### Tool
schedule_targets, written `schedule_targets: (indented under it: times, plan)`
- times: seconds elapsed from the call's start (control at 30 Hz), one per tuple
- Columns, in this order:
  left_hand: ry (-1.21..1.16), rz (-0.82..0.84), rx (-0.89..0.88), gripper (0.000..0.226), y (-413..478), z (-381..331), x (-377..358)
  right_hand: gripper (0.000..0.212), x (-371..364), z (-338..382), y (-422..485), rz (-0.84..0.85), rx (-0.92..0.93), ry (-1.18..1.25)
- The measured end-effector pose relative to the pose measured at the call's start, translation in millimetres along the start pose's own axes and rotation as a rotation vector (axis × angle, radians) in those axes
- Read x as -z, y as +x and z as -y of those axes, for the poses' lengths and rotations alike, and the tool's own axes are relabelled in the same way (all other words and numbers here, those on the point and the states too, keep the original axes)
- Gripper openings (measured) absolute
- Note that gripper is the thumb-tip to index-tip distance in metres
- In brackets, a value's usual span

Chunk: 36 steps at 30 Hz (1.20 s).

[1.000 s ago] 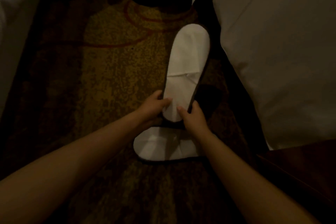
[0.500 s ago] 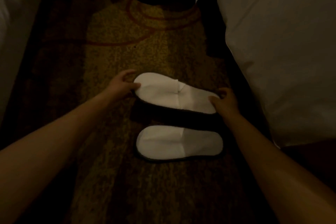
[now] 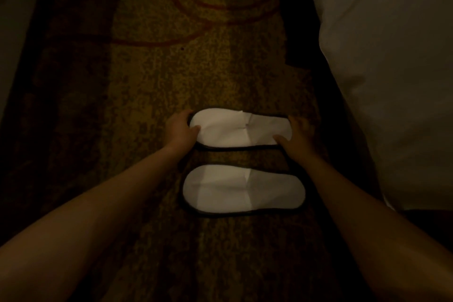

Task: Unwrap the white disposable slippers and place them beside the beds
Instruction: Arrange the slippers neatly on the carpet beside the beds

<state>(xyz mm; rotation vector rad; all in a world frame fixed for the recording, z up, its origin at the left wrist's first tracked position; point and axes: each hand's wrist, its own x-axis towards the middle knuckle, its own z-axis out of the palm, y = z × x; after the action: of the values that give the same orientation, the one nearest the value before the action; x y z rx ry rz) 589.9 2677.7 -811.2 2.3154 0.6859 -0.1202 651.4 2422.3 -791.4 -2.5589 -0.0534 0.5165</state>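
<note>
Now the second slipper is being set down beside the bed.

Nearest, a flat white disposable fabric slipper with dark edging (image 3: pixel 244 190) lies alone on the patterned brown-and-gold carpet (image 3: pixel 147 81). Just beyond it, parallel, the second white slipper (image 3: pixel 240 129) rests with the left hand (image 3: pixel 180 130) curled round its toe end and the right hand (image 3: pixel 297 138) on its heel, fingers (image 3: pixel 280 139) loosely closed over the edges. The white-sheeted bed (image 3: pixel 392 68) stands close by at right. Next, I judge, both hands let go. No writing is legible.

a dim patterned carpet (image 3: pixel 152 95) carries two white slippers lying flat and crosswise, the far slipper (image 3: pixel 241 130) just beyond the near slipper (image 3: pixel 242 191), a narrow gap between.
</note>
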Motion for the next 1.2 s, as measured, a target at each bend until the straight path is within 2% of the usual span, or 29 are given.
schedule_targets:
  times: [0.2,0.37,0.53,0.67,0.8,0.97,1.13,1.2]
  plan:
    - [0.115,0.105,0.044,0.056,-9,-5,13,0.072,2,2,-21,-0.006,-0.039,-0.060]
    - [0.264,0.237,0.050,0.049,-54,-37,61,0.079,30,30,-74,0.225,-0.159,-0.063]
    - [0.426,0.436,0.100,0.052,-110,-92,133,0.080,96,85,-141,0.370,-0.211,0.189]
    - [0.516,0.507,0.087,0.053,-148,-158,203,0.075,179,128,-189,0.492,-0.146,0.064]
    - [0.583,0.472,0.032,0.053,-185,-247,277,0.070,281,170,-239,0.437,-0.067,0.065]
    - [0.670,0.465,-0.217,0.058,-247,-378,349,0.066,414,206,-320,0.196,-0.065,-0.133]
    - [0.789,0.507,-0.528,0.050,-320,-501,390,0.062,519,206,-409,0.026,-0.224,-0.094]
    - [0.818,0.549,-0.591,0.047,-338,-527,394,0.063,542,202,-433,-0.012,-0.305,-0.043]
